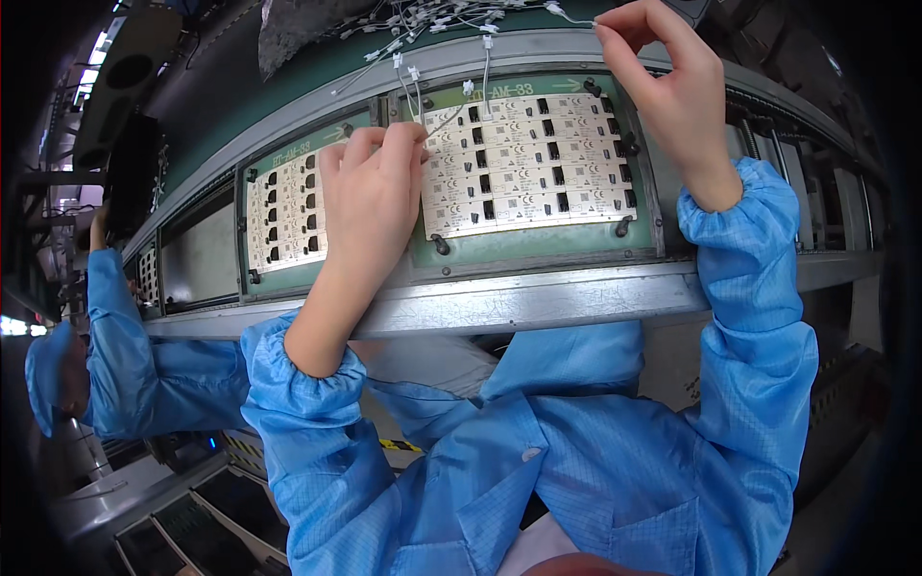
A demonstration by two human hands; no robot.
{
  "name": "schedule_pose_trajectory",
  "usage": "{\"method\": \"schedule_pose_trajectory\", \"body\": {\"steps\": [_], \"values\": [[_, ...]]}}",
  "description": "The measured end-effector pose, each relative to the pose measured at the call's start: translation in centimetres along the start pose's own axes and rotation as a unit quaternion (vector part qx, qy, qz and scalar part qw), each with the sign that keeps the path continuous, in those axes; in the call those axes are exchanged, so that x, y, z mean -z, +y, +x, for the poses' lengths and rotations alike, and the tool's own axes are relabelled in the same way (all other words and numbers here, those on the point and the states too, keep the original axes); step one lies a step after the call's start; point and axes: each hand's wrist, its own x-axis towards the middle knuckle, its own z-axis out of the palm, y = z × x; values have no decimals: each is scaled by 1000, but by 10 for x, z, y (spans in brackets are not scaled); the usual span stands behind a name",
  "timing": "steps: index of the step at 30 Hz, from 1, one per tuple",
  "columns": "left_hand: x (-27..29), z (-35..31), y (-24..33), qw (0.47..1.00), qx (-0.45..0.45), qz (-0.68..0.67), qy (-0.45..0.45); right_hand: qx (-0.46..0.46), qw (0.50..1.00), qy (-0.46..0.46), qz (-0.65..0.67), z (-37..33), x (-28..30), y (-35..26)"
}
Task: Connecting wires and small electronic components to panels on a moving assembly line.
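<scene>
My left hand [373, 182] is over the left edge of a panel of white circuit boards [523, 182]. Its fingers are pinched at the end of a thin wire with a white connector [468, 88]; the fingertips are partly hidden. Two more white connectors on wires rise beside those fingers. Another wire with a white connector [487, 43] stretches from the panel's top row over the rail. Up at the right, my right hand [677, 96] pinches the end of a thin wire [579, 20] with a white connector at its other end. The panel sits in a green carrier [538, 249] with black clips.
Loose white-connector wires [423, 24] lie in a pile beyond the rail, beside a clear plastic bag [298, 34]. A second green carrier [288, 206] stands left on the conveyor. A metal rail [538, 305] runs along the near side. A co-worker in blue [144, 384] is at left.
</scene>
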Motion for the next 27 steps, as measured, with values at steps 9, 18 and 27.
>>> {"method": "schedule_pose_trajectory", "body": {"steps": [9,18,27], "values": [[-4,0,0,1000,3,-5,3,74,990,-85,-81,-8,-2,44],[4,8,-13,996,59,-3,64,21,966,-249,-62,-33,-28,61],[25,12,-25,950,90,-202,220,-95,959,-264,-51,-29,-24,51]]}}
